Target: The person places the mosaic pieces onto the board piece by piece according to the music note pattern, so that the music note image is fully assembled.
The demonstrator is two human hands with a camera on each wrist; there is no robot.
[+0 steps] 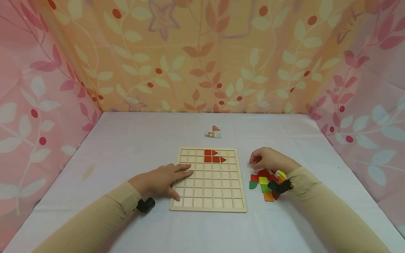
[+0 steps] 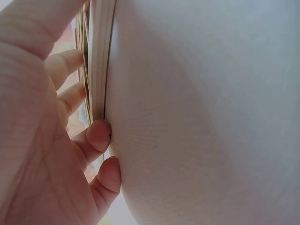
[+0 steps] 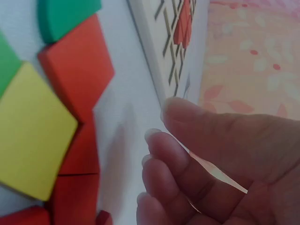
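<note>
Pale gridded board (image 1: 208,192) flat on the desk (image 1: 142,130), between the two hands. Left hand (image 1: 161,180) spread across the board's left edge, thumb and two fingers over its cells, grasping nothing. Right hand (image 1: 265,158) well apart from the board's right edge, fingers loosely bent, likewise unladen; pile of coloured tiles (image 1: 263,181) just on its near side. Five red pieces (image 1: 216,159) in the board's two farthest rows.
</note>
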